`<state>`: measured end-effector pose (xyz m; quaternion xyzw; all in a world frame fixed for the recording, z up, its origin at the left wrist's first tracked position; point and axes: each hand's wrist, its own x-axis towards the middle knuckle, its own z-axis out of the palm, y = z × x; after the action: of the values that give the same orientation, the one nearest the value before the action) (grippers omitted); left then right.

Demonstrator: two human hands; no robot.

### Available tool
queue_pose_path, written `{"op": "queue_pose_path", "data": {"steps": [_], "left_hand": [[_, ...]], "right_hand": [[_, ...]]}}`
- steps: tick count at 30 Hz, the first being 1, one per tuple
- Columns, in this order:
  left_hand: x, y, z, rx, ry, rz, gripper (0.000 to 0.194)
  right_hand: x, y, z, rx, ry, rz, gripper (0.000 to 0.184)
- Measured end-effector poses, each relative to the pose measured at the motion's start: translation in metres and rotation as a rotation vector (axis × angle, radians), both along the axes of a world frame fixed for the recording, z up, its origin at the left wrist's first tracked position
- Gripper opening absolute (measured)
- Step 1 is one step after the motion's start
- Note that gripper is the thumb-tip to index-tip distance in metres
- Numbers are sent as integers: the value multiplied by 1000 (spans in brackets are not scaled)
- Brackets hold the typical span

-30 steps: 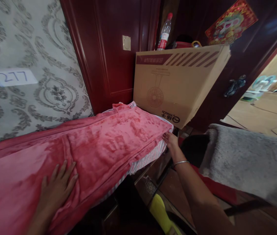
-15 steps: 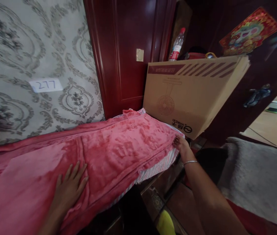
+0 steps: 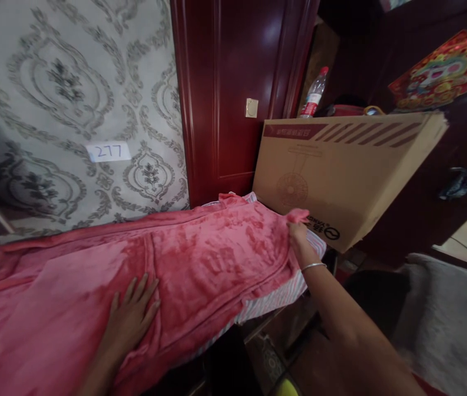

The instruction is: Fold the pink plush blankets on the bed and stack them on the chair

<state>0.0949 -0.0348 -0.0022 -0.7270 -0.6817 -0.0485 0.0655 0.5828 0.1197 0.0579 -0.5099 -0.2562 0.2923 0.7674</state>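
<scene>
A pink plush blanket [image 3: 212, 258] lies spread in folded layers over a striped cloth [image 3: 274, 291], whose edge shows along the near side and at the far right corner. My left hand [image 3: 132, 313] rests flat on the blanket beside a raised fold, fingers spread. At the far right corner my right hand [image 3: 298, 236], with a bangle on the wrist, is closed on the blanket's corner. That corner is lifted off the striped cloth, and a bit of pink fabric sticks up above the fingers.
A large cardboard box [image 3: 340, 170] stands just behind the blanket's right end, with a plastic bottle [image 3: 316, 93] on or behind its top. Patterned wallpaper [image 3: 68, 110] and a dark red door panel [image 3: 233, 66] border the far side. A grey fuzzy cover [image 3: 451, 324] is at right.
My right hand has lifted the blanket's corner and drawn it slightly inward, uncovering more striped cloth. My left hand stays flat by the fold. The view has turned a little left.
</scene>
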Motion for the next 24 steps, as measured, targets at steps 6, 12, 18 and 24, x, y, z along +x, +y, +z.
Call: {"op": "queue_pose_path", "data": {"steps": [6, 12, 18, 24], "left_hand": [[4, -6, 8, -64, 22, 9, 58], [4, -8, 8, -38, -54, 2, 54], [8, -12, 12, -53, -99, 6, 54], [7, -14, 7, -13, -155, -10, 54]], "right_hand": [[-120, 9, 38, 75, -517, 290, 7], [-200, -76, -5, 238, -1113, 739, 32], [-196, -124, -54, 224, -1343, 964, 74], [-189, -123, -54, 265, -1251, 867, 64]]}}
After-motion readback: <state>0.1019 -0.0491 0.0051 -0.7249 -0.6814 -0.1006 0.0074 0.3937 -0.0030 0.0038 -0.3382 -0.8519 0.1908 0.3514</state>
